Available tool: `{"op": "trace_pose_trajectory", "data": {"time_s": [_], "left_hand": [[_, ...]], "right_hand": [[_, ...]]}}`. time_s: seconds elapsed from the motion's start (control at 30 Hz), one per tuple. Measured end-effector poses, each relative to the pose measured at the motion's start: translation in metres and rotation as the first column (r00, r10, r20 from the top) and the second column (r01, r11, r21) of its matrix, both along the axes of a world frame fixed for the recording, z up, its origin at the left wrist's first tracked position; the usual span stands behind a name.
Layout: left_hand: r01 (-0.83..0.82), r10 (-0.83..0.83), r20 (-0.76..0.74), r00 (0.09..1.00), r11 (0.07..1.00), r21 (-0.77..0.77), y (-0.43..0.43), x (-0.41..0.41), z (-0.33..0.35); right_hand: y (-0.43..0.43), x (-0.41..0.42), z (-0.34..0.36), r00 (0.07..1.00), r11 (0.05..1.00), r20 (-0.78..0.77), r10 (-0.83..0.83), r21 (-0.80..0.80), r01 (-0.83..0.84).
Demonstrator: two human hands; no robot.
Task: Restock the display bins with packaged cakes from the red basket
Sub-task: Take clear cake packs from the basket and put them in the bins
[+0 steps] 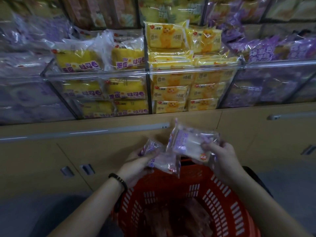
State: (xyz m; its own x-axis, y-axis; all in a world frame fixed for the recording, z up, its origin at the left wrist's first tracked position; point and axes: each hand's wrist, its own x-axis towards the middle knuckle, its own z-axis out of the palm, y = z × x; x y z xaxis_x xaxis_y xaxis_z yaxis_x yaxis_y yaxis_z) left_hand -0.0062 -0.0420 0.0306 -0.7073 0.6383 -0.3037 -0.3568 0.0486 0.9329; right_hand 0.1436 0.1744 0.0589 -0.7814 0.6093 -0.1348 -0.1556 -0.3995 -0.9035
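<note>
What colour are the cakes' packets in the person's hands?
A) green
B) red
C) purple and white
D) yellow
C: the right hand holds a packet printed purple and white, and the left hand holds more like it.

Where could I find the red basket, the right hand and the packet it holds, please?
red basket (220, 199): head view, right inner wall.
right hand (220, 158): head view, back of hand.
purple-printed packet (186, 142): head view, clear front.
</note>
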Motion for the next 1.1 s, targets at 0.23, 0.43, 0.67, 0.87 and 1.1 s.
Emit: {"op": "trace_pose_trajectory", "data": {"time_s": [0.23, 0.43, 0.67, 0.87, 1.1], "left_hand": [[0.01, -0.012, 0.016, 1.0, 0.989, 0.15, 0.0, 0.007, 0.009], [-0.001, -0.003, 0.016, 1.0, 0.968, 0.249, -0.011, 0.017, 0.021], [0.008, 0.028, -0.243, 0.97, 0.989, 0.148, -0.039, 0.031, 0.041], [-0.069, 0.039, -0.589, 0.808, 0.997, -0.028, -0.075, 0.014, 0.092], [-0.065, -0.079, -0.756, 0.65, 0.985, -0.159, -0.124, -0.003, 0.174]], "right_hand": [[-0.027, -0.005, -0.024, 0.995, 0.965, 0.075, 0.062, 0.251, -0.079], [-0.056, -0.008, -0.024, 0.977, 0.793, 0.207, 0.043, 0.588, -0.16], [-0.092, -0.008, 0.002, 0.968, 0.685, 0.249, -0.015, 0.708, -0.171], [-0.11, -0.016, 0.063, 0.989, 0.682, 0.148, -0.032, 0.726, -0.086], [-0.139, -0.041, 0.135, 0.996, -0.293, 0.04, 0.081, 0.956, -0.015]]}}
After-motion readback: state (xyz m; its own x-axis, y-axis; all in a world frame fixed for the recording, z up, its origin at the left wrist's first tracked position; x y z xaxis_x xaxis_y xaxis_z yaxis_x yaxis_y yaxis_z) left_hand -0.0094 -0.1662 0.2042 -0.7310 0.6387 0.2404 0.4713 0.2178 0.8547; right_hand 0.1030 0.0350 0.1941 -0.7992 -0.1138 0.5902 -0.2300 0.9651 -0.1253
